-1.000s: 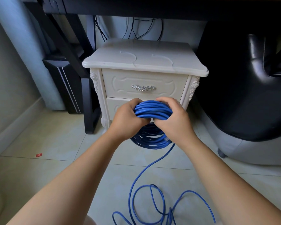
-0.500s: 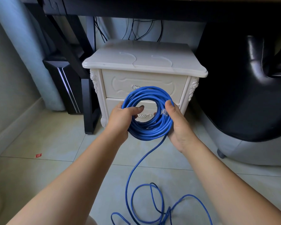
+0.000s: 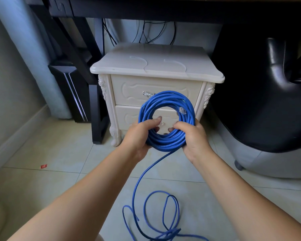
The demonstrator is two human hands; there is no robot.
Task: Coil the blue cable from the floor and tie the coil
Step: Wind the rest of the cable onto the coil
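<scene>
Left hand (image 3: 140, 134) and right hand (image 3: 192, 136) both grip the blue cable (image 3: 165, 141) coil between them; loose cable trails below.

White nightstand (image 3: 156, 70) (two drawers) on pale tiled floor (image 3: 42, 185) under dark desk (image 3: 146, 7)

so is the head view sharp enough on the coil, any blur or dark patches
Head view: the coil and its clear plug are sharp and evenly lit; the fingers inside the ring look slightly motion-blurred; the corners smear with wide-angle distortion; under the desk is deep shadow, with glare on the black chair.
</scene>
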